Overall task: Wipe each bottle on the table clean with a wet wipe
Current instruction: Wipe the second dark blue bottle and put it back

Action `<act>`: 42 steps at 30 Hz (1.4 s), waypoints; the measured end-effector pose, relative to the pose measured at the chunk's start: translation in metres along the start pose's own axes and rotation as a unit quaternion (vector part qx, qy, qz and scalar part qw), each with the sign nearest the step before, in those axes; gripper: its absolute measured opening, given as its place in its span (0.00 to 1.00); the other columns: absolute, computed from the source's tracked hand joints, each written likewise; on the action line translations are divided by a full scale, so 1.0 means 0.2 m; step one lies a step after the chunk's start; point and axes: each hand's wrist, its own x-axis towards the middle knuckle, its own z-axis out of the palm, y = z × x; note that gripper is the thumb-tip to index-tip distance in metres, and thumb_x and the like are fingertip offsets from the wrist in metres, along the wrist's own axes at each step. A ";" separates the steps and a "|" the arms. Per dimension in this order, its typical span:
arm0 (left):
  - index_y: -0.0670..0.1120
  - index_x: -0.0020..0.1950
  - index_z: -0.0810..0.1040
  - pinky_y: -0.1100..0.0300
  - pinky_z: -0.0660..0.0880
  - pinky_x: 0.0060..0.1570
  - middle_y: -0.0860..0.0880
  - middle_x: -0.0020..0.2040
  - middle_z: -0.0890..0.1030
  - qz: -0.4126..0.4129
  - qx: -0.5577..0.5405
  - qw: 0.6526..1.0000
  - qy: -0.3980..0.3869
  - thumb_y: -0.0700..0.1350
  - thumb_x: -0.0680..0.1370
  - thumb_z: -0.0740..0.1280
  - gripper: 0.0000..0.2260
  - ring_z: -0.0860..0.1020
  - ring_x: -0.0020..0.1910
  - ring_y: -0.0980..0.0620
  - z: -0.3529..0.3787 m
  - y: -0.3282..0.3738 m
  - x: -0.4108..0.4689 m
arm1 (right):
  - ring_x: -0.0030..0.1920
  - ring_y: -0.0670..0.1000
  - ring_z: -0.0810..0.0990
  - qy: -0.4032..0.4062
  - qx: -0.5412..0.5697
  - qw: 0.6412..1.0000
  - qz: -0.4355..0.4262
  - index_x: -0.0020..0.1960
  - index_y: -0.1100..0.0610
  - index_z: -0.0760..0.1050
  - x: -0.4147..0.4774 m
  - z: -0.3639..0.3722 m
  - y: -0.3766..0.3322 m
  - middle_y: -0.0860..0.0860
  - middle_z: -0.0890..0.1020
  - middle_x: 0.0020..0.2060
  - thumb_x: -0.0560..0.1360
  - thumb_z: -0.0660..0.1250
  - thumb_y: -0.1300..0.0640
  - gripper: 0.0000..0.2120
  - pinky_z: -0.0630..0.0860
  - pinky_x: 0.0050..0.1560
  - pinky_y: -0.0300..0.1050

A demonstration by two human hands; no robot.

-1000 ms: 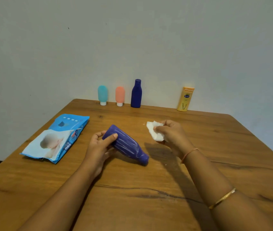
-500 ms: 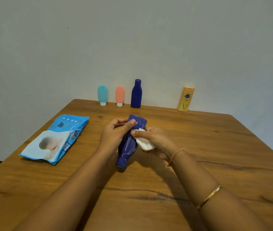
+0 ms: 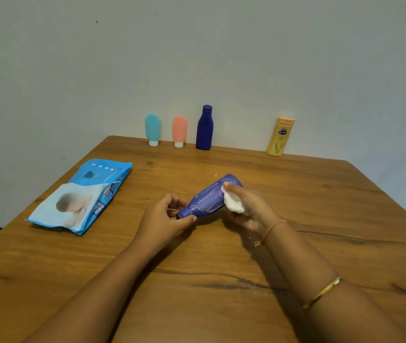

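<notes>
A purple bottle lies tilted above the wooden table, cap end low at the left, base high at the right. My left hand grips its cap end. My right hand presses a crumpled white wet wipe against the bottle's right side. Along the far edge stand a teal bottle, a pink bottle, a dark blue bottle and a yellow bottle.
A blue pack of wet wipes lies flat on the table's left side. The wall rises right behind the row of bottles. The table's right edge runs diagonally at the far right.
The purple bottle has been turned from nearly upright to tilted with its base up right. My left hand slid to the cap end; my right hand with the wipe moved right along the body.
</notes>
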 end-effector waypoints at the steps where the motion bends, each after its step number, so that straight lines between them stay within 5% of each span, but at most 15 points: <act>1: 0.49 0.47 0.76 0.70 0.74 0.37 0.54 0.43 0.80 0.006 0.008 1.000 0.003 0.41 0.67 0.76 0.13 0.76 0.38 0.59 -0.01 -0.01 0.00 | 0.38 0.52 0.77 0.024 0.000 1.000 -0.009 0.57 0.60 0.72 0.00 -0.02 -0.01 0.55 0.78 0.42 0.71 0.70 0.58 0.17 0.74 0.32 0.43; 4: 0.50 0.48 0.77 0.61 0.76 0.43 0.57 0.43 0.79 0.011 0.056 0.998 0.017 0.43 0.68 0.75 0.12 0.78 0.40 0.56 -0.02 -0.03 -0.02 | 0.41 0.54 0.76 0.081 -0.029 0.996 -0.027 0.62 0.59 0.66 -0.03 -0.04 -0.07 0.57 0.75 0.48 0.69 0.63 0.63 0.22 0.76 0.35 0.46; 8: 0.50 0.50 0.77 0.59 0.77 0.47 0.57 0.45 0.79 0.020 0.075 0.997 0.024 0.43 0.69 0.74 0.12 0.78 0.44 0.57 -0.01 -0.04 -0.02 | 0.50 0.51 0.73 0.098 -0.267 0.952 -0.110 0.63 0.56 0.63 -0.12 0.01 -0.09 0.54 0.70 0.56 0.74 0.64 0.64 0.20 0.76 0.42 0.43; 13: 0.49 0.54 0.77 0.63 0.73 0.49 0.56 0.48 0.75 0.053 0.112 0.992 0.010 0.41 0.68 0.73 0.16 0.76 0.49 0.55 -0.01 -0.07 -0.01 | 0.50 0.43 0.70 0.065 -0.521 0.775 -0.352 0.60 0.55 0.70 -0.17 0.11 0.03 0.51 0.76 0.56 0.75 0.65 0.60 0.14 0.70 0.45 0.34; 18: 0.48 0.55 0.77 0.66 0.68 0.50 0.55 0.49 0.74 0.079 0.148 0.986 0.017 0.41 0.68 0.74 0.17 0.74 0.52 0.55 -0.03 -0.10 -0.01 | 0.46 0.50 0.71 0.088 -0.629 0.625 -0.453 0.53 0.54 0.73 -0.22 0.14 0.13 0.50 0.79 0.46 0.77 0.59 0.57 0.07 0.62 0.39 0.42; 21: 0.50 0.54 0.79 0.64 0.68 0.49 0.56 0.48 0.75 0.091 0.166 0.981 0.028 0.43 0.67 0.74 0.16 0.73 0.52 0.53 -0.03 -0.11 -0.01 | 0.48 0.56 0.74 0.088 -0.657 0.613 -0.430 0.49 0.57 0.74 -0.19 0.18 0.22 0.54 0.78 0.46 0.77 0.58 0.58 0.07 0.63 0.36 0.45; 24: 0.53 0.54 0.79 0.56 0.68 0.58 0.55 0.51 0.76 0.093 0.201 0.974 0.051 0.48 0.68 0.73 0.15 0.71 0.57 0.52 -0.04 -0.11 -0.01 | 0.48 0.60 0.75 0.040 -0.657 0.601 -0.453 0.50 0.61 0.76 -0.18 0.23 0.33 0.58 0.78 0.48 0.73 0.63 0.62 0.08 0.73 0.43 0.50; 27: 0.56 0.53 0.78 0.48 0.50 0.72 0.57 0.55 0.78 0.097 0.268 0.957 0.057 0.52 0.71 0.70 0.12 0.66 0.66 0.55 -0.05 -0.10 -0.01 | 0.54 0.60 0.73 -0.030 -0.662 0.590 -0.462 0.61 0.61 0.73 -0.19 0.23 0.35 0.58 0.76 0.55 0.73 0.62 0.64 0.17 0.73 0.53 0.52; 29: 0.58 0.54 0.78 0.44 0.40 0.71 0.59 0.55 0.78 0.112 0.306 0.944 0.055 0.55 0.71 0.69 0.12 0.62 0.69 0.56 -0.06 -0.09 -0.01 | 0.57 0.59 0.74 -0.031 -0.661 0.597 -0.454 0.63 0.57 0.74 -0.15 0.16 0.31 0.56 0.78 0.57 0.74 0.63 0.62 0.17 0.72 0.57 0.51; 34: 0.60 0.59 0.76 0.40 0.33 0.69 0.60 0.57 0.78 0.122 0.374 0.918 0.043 0.57 0.72 0.67 0.16 0.58 0.72 0.57 -0.06 -0.07 -0.02 | 0.67 0.54 0.68 0.010 -0.639 0.685 -0.350 0.67 0.56 0.70 -0.07 0.07 0.15 0.55 0.72 0.67 0.75 0.60 0.66 0.21 0.60 0.67 0.41; 40: 0.58 0.61 0.74 0.39 0.29 0.66 0.58 0.59 0.77 0.118 0.411 0.903 0.040 0.57 0.74 0.65 0.16 0.54 0.74 0.56 -0.05 -0.04 -0.04 | 0.59 0.54 0.74 -0.085 -0.612 0.660 -0.427 0.59 0.57 0.76 -0.16 0.20 0.27 0.53 0.78 0.57 0.74 0.62 0.65 0.15 0.71 0.60 0.49; 42: 0.58 0.61 0.74 0.40 0.28 0.65 0.58 0.59 0.77 0.118 0.408 0.905 0.041 0.57 0.74 0.65 0.16 0.54 0.74 0.56 -0.05 -0.04 -0.04 | 0.60 0.53 0.74 -0.076 -0.609 0.676 -0.408 0.61 0.57 0.76 -0.14 0.17 0.23 0.52 0.77 0.59 0.73 0.62 0.67 0.17 0.71 0.61 0.48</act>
